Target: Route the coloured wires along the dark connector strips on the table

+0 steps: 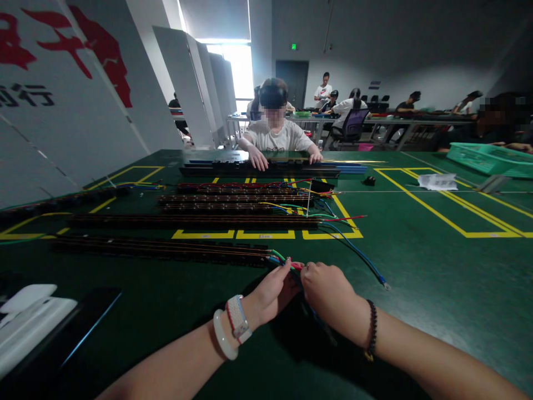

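Note:
My left hand (pixel 275 289) is closed on a bundle of coloured wires (pixel 278 255) that leaves the right end of a long black busbar strip (pixel 166 248). Green, blue and red wires show in the bundle. Right beside it, my right hand (pixel 328 289) is a fist around the same wires, a red one showing between the two hands. Its fingertips are turned away from view. Behind lies another black strip (pixel 191 221), with a blue wire (pixel 358 254) curving from its end to a metal ring lug.
Several more wired strips (pixel 233 200) lie farther back inside yellow tape outlines. Across the table a person (pixel 275 130) rests both hands on dark bars (pixel 262 169). A green basket (pixel 491 158) stands far right; a white-and-black object (pixel 37 322) lies near left.

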Available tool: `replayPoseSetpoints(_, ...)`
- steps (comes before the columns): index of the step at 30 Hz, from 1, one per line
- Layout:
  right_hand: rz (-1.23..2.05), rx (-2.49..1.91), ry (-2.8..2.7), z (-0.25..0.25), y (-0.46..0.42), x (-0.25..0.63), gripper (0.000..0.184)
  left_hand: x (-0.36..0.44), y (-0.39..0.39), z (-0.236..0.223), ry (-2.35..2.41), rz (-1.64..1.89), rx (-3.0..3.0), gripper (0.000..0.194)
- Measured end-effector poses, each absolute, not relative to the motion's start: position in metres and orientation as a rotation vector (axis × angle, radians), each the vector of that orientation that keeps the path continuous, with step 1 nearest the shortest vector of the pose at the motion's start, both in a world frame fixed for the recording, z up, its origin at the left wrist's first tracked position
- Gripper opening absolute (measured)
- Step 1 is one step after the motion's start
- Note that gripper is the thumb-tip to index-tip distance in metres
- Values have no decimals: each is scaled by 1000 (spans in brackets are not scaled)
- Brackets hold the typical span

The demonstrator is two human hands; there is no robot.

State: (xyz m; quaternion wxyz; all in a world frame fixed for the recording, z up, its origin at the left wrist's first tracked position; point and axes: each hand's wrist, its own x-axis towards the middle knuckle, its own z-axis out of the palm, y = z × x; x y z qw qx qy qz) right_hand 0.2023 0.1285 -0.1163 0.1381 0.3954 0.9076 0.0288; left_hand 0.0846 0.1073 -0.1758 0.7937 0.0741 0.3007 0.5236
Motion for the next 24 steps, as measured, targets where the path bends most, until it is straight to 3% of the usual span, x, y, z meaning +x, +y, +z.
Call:
replayPoseSetpoints(5, 132, 1236, 2598, -114, 122, 201, 28, 84, 108, -174, 640, 1115, 191, 18)
replayPoseSetpoints(14, 138, 1188, 2689, -126, 123, 199, 24, 83, 109, -179, 618, 1110, 170, 19)
replayPoseSetpoints(24, -339, 1088, 2707, -91, 172, 230, 18, 83, 106, -175, 729, 1130, 203, 27)
